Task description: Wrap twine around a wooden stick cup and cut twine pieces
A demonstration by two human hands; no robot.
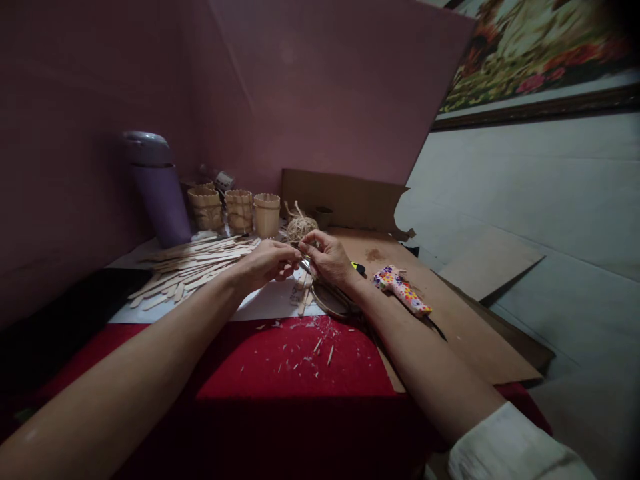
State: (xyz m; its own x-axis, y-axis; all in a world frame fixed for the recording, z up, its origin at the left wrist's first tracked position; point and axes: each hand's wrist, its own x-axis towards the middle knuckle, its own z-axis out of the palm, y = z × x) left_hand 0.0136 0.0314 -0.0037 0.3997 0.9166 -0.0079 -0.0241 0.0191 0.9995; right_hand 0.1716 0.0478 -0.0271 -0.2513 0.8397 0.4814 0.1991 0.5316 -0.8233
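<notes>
My left hand (pixel 274 262) and my right hand (pixel 326 257) meet above the middle of the table, fingertips nearly touching. Both are pinched closed around something too small to make out. Just behind them lies a ball of twine (pixel 301 228). Wooden craft sticks (pixel 193 263) are heaped left of my left hand, on white paper (pixel 265 303). A few short sticks (pixel 303 300) lie below the hands, beside a round hoop-like object (pixel 330 303) partly under my right wrist. To the right of that wrist is a flower-patterned glue gun (pixel 401 289) on cardboard (pixel 450 320).
Several stick-covered cups (pixel 267 215) stand at the back, beside a tall purple flask (pixel 163 193). Shavings and slivers litter the red cloth (pixel 300 373) in front. Upright cardboard (pixel 345 200) borders the back, and a black item (pixel 75 333) lies at left.
</notes>
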